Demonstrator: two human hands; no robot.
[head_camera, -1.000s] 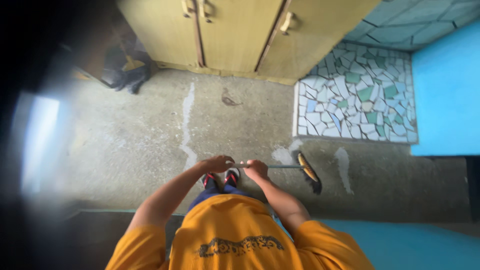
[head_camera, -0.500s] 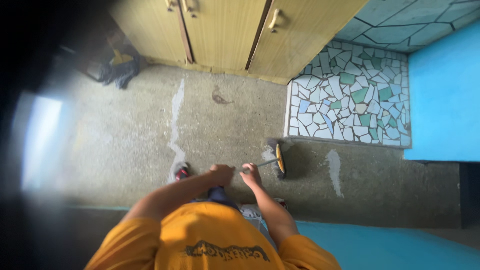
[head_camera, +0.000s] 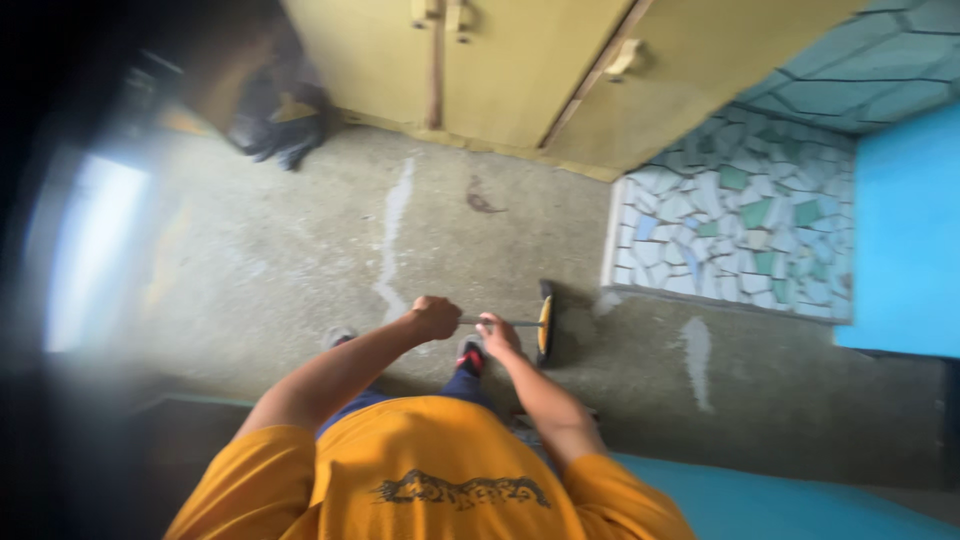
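Down the left edge of the frame a dark blur hides most of the view, with a pale patch of light (head_camera: 85, 250) on the floor beside it. At the upper left, a crumpled dark cloth bundle with a yellow patch (head_camera: 280, 120) lies on the rough grey concrete floor (head_camera: 250, 280), close to the foot of the yellow wooden cupboard with pale door handles (head_camera: 520, 60) that fills the upper middle. A thin white streak (head_camera: 392, 240) runs down the floor from the cupboard toward the centre.

Just below centre, the person's left hand (head_camera: 435, 316) is closed in a fist around the upper end of the thin metal broom handle (head_camera: 510, 322). Just to its right, the right hand (head_camera: 497, 334) is also curled shut on the same handle, a little nearer the head. The handle runs level toward the right and ends at the yellow-backed broom head with dark bristles (head_camera: 545, 322), which sits on the floor close to the lower left corner of the mosaic step. A red and black shoe (head_camera: 470, 354) shows between the forearms, and the person's orange shirt (head_camera: 430, 470) fills the lower middle.

At the right, a raised step faced with broken white, green and blue tile pieces (head_camera: 730, 230) meets a bright blue painted wall (head_camera: 905, 230).
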